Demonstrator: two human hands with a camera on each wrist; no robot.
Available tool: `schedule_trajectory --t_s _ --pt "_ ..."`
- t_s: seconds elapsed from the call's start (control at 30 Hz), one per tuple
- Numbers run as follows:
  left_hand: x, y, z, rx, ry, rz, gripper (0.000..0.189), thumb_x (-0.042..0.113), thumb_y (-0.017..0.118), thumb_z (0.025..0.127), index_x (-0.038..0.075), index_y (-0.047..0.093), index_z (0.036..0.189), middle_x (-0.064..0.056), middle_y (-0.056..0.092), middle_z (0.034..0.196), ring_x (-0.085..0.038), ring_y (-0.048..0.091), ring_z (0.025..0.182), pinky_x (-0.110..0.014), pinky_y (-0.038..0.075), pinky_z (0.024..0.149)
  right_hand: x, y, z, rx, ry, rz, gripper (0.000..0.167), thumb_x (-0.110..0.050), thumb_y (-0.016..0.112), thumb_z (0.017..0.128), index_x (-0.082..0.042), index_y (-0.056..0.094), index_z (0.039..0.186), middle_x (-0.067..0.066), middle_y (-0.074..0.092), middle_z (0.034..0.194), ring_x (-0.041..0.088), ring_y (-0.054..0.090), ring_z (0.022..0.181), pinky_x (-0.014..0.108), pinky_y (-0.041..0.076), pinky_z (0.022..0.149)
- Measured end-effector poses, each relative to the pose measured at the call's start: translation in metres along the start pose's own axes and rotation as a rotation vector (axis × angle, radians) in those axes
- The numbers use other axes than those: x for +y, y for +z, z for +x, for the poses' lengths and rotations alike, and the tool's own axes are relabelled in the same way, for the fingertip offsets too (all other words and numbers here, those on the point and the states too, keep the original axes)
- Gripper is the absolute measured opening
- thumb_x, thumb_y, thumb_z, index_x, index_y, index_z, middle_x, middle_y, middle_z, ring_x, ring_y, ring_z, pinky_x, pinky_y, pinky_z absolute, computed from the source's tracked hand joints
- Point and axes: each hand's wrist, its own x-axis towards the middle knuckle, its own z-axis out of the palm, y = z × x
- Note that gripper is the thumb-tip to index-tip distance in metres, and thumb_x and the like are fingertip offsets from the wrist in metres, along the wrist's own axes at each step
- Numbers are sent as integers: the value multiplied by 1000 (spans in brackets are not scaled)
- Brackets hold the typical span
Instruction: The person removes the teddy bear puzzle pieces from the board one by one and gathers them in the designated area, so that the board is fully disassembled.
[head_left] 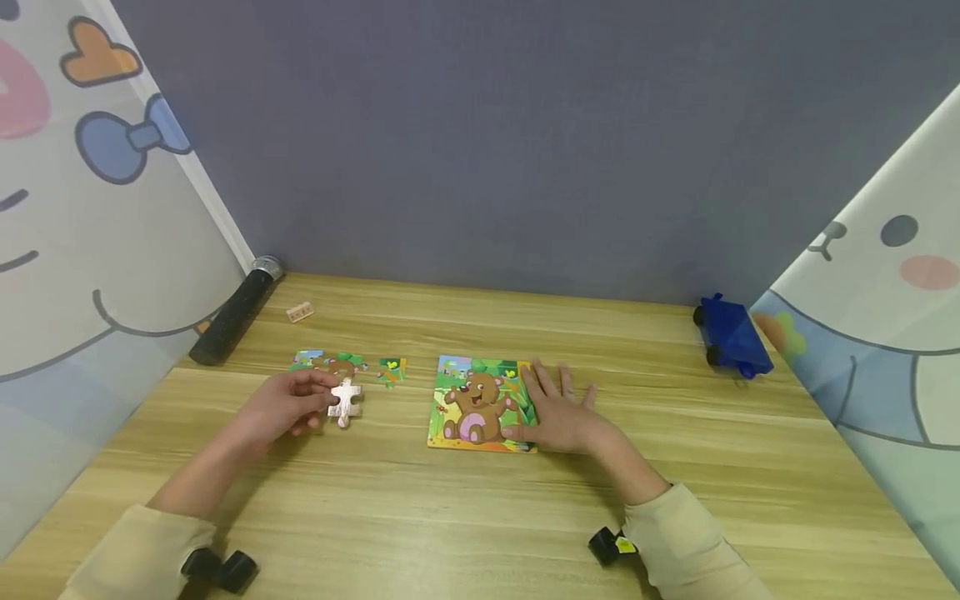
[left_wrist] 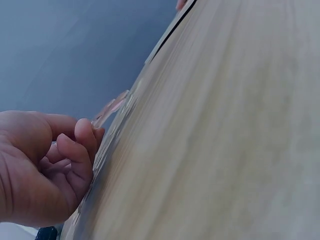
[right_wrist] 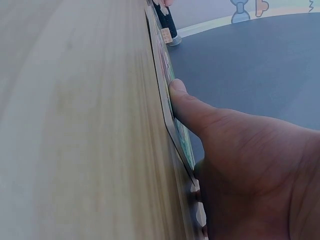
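Observation:
Between thumb and fingers, my left hand (head_left: 288, 406) pinches a jigsaw piece (head_left: 345, 403); its pale side shows in the head view. Just behind that hand lie joined jigsaw pieces (head_left: 307, 358) with part of a bear picture, partly hidden by the fingers. A separate corner piece (head_left: 392, 371) lies to their right. The square bear picture board (head_left: 472, 404) lies flat at the middle of the table. My right hand (head_left: 558, 417) rests on its right edge with fingers spread, and the thumb (right_wrist: 187, 102) lies on the picture.
A black microphone (head_left: 236, 317) lies at the table's left edge, near a small pinkish block (head_left: 300, 312). A blue toy cart (head_left: 733, 337) stands at the far right. A grey panel (head_left: 480, 150) rises behind the wooden table (head_left: 435, 525), with printed panels on both sides.

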Motion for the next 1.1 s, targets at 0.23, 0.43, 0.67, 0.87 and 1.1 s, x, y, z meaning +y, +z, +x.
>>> schedule_trajectory --t_s 0.23,0.43,0.67,0.87,1.1 --pt "-3 -6 -2 12 13 18 34 8 62 100 -12 54 126 -6 59 74 -9 50 54 -22 38 45 0 0 0 6 -1 -6 108 -73 57 89 -15 4 164 8 -8 169 47 -15 148 83 -8 101" --pt "-4 -11 -4 48 -21 52 34 12 63 101 -10 57 127 -5 60 80 -8 49 54 -22 38 45 0 0 0 6 5 -7 109 -73 57 89 -15 4 164 8 -8 169 47 -14 149 83 -8 101" --pt "-5 -14 -4 81 -41 101 34 12 63 101 -7 59 129 -7 64 94 -10 50 59 -24 42 49 -1 0 -1 5 4 -14 109 -73 57 89 -14 4 164 8 -8 169 47 -14 149 83 -7 101" --pt "-4 -15 -4 130 -15 128 32 9 63 99 -7 61 127 -7 63 94 -11 50 61 -25 43 50 0 0 -1 4 1 -17 109 -74 57 89 -14 4 164 8 -8 169 47 -14 149 83 -8 101" --pt "2 -13 -2 171 -12 104 32 16 61 102 -6 61 125 -6 59 80 -10 50 61 -26 45 52 1 0 0 4 5 -24 109 -75 56 89 -15 4 164 8 -9 169 47 -14 148 83 -7 101"
